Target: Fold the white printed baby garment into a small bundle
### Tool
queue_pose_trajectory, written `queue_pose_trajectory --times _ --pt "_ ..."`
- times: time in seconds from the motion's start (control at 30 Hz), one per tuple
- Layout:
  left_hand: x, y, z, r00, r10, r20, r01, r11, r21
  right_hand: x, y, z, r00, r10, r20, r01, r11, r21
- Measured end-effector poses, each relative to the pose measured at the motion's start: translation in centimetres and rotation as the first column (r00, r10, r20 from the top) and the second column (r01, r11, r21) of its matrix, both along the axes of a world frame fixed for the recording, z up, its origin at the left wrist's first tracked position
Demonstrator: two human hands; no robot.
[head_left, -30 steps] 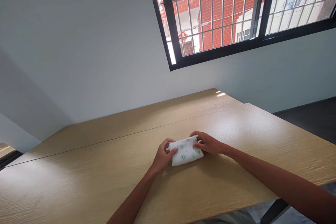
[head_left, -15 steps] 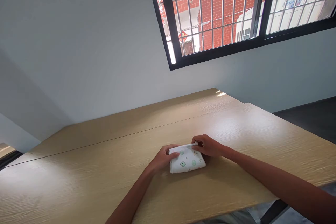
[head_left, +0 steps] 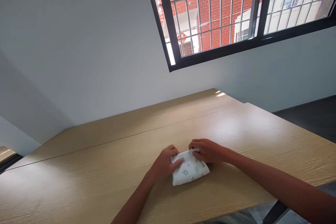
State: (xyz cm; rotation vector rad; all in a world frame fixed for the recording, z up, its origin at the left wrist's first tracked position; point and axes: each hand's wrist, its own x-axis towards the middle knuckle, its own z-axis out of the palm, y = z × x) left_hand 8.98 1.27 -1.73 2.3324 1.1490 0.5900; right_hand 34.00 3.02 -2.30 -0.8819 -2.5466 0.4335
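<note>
left hand [head_left: 165, 162] pinching folded cloth [head_left: 190, 172] at its left edge | right hand [head_left: 207, 150] gripping its far edge | cloth flat on counter [head_left: 105, 168]

Single head view, looking forward-down over wooden table [head_left: 236, 129] toward wall, window [head_left: 236, 14] above.

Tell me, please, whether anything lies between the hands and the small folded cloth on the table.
Nothing visible does. The left hand rests on the left end of the folded white cloth, and the right hand presses on its far right edge. Both touch it directly on the wooden table, with no other thing near them.
</note>
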Motion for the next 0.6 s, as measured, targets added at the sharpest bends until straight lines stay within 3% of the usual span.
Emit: queue_pose_trajectory --times 0.2,0.6 --pt "-0.04 -0.03 -0.09 0.994 -0.105 -0.025 0.105 0.994 -0.013 -0.27 -0.11 0.12 0.997 0.076 0.031 -0.076 0.997 -0.006" --pt "0.06 -0.16 -0.05 0.992 -0.105 -0.067 0.104 0.994 -0.022 -0.31 0.02 -0.37 0.996 0.083 0.021 -0.084 0.996 0.041"
